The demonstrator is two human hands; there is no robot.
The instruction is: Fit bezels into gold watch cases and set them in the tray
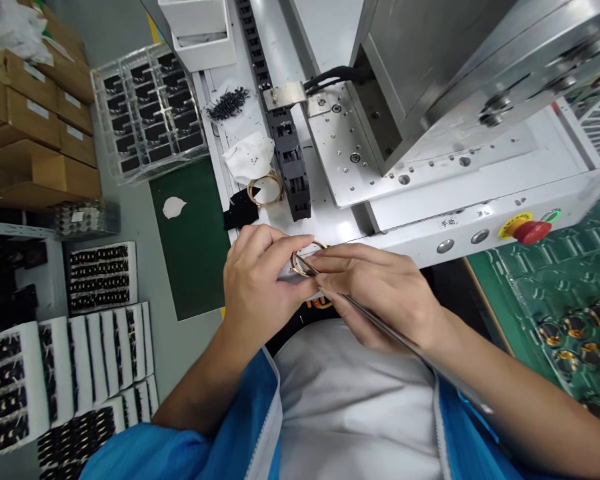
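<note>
My left hand pinches a gold-coloured metal ring, which looks like a watch case, between thumb and forefinger at the machine's front edge. My right hand is closed around long, thin metal tweezers, whose pointed end reaches into the ring's opening. The right fingertips touch the ring's right side and cover part of it. Behind the hands, a second gold ring lies on the white machine surface beside a black cloth. A crumpled white cloth and a pile of tiny black pieces lie farther back.
A black cable chain runs beside a large metal machine block. On the front panel sits a red emergency button. Green trays with round parts stand right; clear trays, cartons and white foam racks are left.
</note>
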